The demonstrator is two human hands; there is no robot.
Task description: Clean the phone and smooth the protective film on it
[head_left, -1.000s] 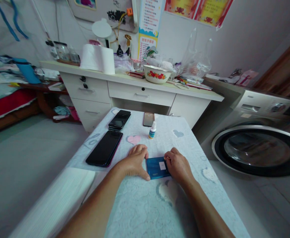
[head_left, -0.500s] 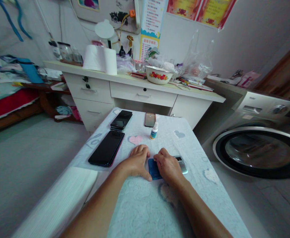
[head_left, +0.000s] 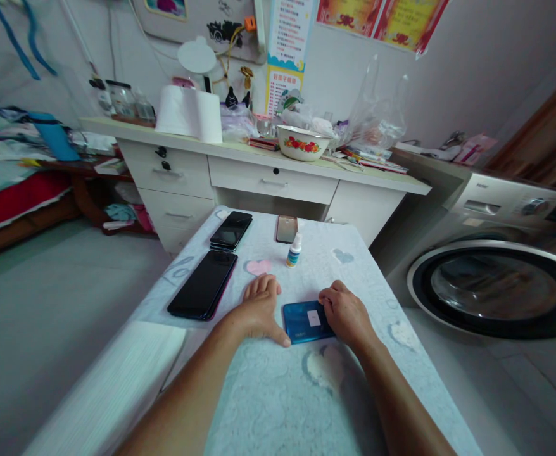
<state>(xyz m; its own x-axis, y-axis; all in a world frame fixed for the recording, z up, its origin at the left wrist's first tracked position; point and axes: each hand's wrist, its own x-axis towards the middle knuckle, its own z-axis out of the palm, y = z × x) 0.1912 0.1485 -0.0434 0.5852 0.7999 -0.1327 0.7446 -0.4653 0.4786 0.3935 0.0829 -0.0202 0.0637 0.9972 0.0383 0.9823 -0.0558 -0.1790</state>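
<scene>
A blue phone lies back-up on the cloth-covered table, with a small white square label on it. My left hand rests at its left end, fingers stretched out and the thumb by the phone's lower left corner. Over the phone's right end, my right hand has its fingers curled and pressed together. It hides that end of the phone, and what is pinched under the fingers, if anything, does not show. Beyond the hands stands a small white bottle with a blue and yellow label.
A large black phone lies at left, with a stack of dark phones behind it. A phone case or phone lies at the far edge. A white desk stands behind the table, a washing machine at right.
My right hand has slid right along the phone, uncovering its middle and the white label. The left hand stays at the phone's left end. The view has shifted slightly.
</scene>
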